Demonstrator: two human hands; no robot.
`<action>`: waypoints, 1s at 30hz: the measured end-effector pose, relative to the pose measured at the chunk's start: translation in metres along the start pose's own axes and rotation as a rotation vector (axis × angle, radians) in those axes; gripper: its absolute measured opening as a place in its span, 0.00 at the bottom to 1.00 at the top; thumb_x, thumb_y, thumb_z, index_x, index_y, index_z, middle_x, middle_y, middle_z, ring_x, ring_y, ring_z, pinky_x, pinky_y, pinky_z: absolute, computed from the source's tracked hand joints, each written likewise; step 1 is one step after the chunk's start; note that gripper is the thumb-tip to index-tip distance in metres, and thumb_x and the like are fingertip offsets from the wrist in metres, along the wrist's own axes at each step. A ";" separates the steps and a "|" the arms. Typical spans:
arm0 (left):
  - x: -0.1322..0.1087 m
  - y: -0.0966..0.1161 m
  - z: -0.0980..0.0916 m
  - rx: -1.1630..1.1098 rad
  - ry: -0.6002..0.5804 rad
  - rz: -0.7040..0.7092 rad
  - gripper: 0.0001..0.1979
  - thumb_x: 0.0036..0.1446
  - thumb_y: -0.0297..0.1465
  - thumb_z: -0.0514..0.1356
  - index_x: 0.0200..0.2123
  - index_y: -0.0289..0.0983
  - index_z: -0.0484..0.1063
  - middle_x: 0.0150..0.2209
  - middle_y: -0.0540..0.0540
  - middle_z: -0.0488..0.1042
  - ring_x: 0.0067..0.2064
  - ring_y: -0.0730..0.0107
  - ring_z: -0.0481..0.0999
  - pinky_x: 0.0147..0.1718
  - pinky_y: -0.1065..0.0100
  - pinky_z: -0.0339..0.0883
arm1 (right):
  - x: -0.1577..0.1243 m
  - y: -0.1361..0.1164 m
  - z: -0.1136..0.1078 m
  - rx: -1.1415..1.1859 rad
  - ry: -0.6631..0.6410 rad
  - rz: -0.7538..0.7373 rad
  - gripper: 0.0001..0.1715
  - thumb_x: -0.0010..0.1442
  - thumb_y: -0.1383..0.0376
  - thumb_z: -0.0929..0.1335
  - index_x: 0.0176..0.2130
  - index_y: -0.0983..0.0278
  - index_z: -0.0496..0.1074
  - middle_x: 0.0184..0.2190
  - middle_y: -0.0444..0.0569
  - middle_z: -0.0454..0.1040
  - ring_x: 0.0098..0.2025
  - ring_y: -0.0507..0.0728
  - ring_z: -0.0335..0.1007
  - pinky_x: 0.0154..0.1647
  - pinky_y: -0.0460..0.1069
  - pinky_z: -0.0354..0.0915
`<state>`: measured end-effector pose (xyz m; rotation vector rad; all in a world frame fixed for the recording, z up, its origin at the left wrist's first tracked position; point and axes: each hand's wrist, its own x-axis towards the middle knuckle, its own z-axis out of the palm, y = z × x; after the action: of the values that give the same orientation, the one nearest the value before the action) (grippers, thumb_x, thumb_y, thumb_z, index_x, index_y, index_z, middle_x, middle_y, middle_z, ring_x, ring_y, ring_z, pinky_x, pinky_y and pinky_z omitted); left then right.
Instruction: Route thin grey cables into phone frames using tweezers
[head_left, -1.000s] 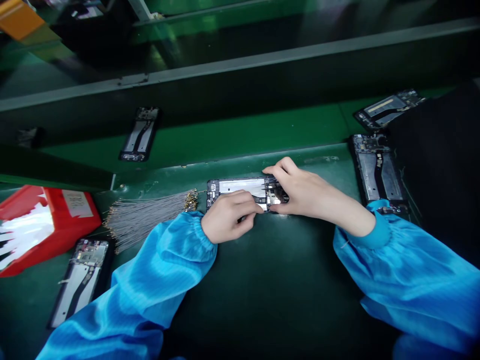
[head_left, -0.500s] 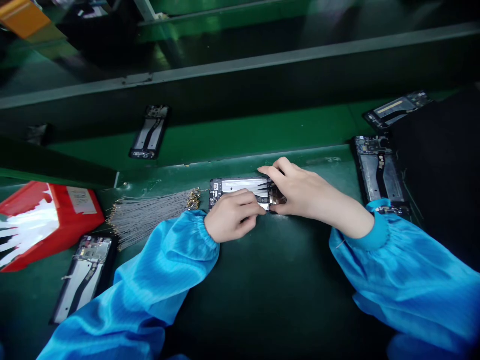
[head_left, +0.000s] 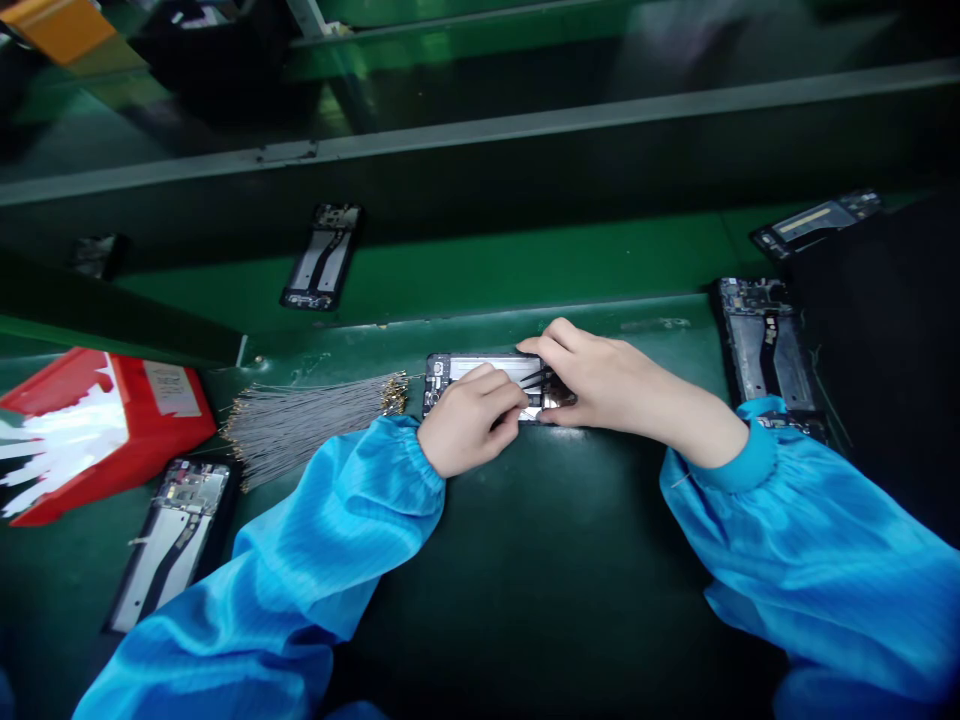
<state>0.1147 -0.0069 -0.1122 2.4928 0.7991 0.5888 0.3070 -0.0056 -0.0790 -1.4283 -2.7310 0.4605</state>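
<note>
An opened phone body lies sideways on the green bench, with small circuit parts at its left end and a pale metal middle. My left hand rests over its lower edge, fingers curled into a pinch; whatever is between the fingertips is hidden. My right hand spans the phone's right end, thumb at the lower edge and a finger at the upper one. Dark pointed tweezers stick out leftward from under that hand over the phone. Left of the phone, a bundle of thin grey cables with gold-coloured ends lies flat.
A red bin with white strips stands at the left. Near it lies another opened phone. More lie at the back: one phone on the raised green strip, one phone by my right sleeve, beside a black cloth.
The view has tilted slightly, so the surrounding things sit a little differently. My left fingers have shifted slightly over the phone; my right hand keeps its place at the phone's right end.
</note>
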 end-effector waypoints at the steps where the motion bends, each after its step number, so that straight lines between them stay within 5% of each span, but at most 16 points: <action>1: 0.000 0.000 0.000 -0.001 -0.001 0.001 0.08 0.51 0.22 0.51 0.30 0.33 0.68 0.27 0.47 0.66 0.32 0.70 0.63 0.34 0.69 0.61 | 0.000 0.000 0.000 -0.004 -0.004 0.005 0.32 0.50 0.58 0.68 0.52 0.63 0.57 0.41 0.51 0.62 0.37 0.57 0.65 0.28 0.49 0.61; 17: -0.002 -0.002 -0.002 -0.074 -0.055 0.152 0.11 0.51 0.23 0.49 0.29 0.35 0.71 0.26 0.47 0.68 0.31 0.70 0.63 0.33 0.69 0.61 | 0.001 -0.003 0.010 0.069 0.031 0.108 0.29 0.44 0.63 0.69 0.47 0.62 0.59 0.40 0.50 0.59 0.36 0.57 0.62 0.30 0.49 0.60; 20: -0.001 -0.004 -0.014 0.025 -0.035 0.136 0.09 0.52 0.26 0.51 0.30 0.35 0.71 0.27 0.47 0.69 0.32 0.69 0.64 0.35 0.67 0.61 | 0.000 -0.004 0.010 0.104 0.055 0.101 0.30 0.45 0.62 0.70 0.47 0.62 0.59 0.40 0.50 0.60 0.36 0.56 0.63 0.30 0.49 0.61; 23: -0.002 -0.022 -0.041 0.270 0.127 -0.054 0.09 0.54 0.31 0.53 0.34 0.36 0.71 0.32 0.46 0.68 0.37 0.66 0.65 0.40 0.63 0.61 | 0.000 -0.006 0.013 0.106 0.094 0.046 0.36 0.44 0.56 0.71 0.50 0.62 0.59 0.40 0.50 0.61 0.37 0.57 0.63 0.32 0.49 0.62; 26: -0.006 -0.059 -0.071 0.576 0.315 -0.445 0.13 0.54 0.36 0.55 0.41 0.37 0.70 0.43 0.41 0.65 0.47 0.58 0.63 0.46 0.58 0.59 | 0.003 -0.004 0.018 0.001 0.150 0.028 0.39 0.42 0.53 0.72 0.50 0.64 0.60 0.39 0.52 0.63 0.37 0.60 0.63 0.33 0.52 0.63; 30: -0.016 -0.109 -0.088 0.650 0.243 -0.965 0.30 0.52 0.45 0.55 0.55 0.37 0.58 0.52 0.35 0.57 0.54 0.46 0.57 0.49 0.53 0.56 | 0.008 0.018 0.019 -0.152 0.301 0.083 0.33 0.47 0.54 0.68 0.50 0.66 0.62 0.40 0.55 0.66 0.39 0.62 0.62 0.37 0.55 0.62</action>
<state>0.0111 0.0878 -0.1034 2.1167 2.3716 0.2822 0.3143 0.0061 -0.1026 -1.5070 -2.5193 0.0328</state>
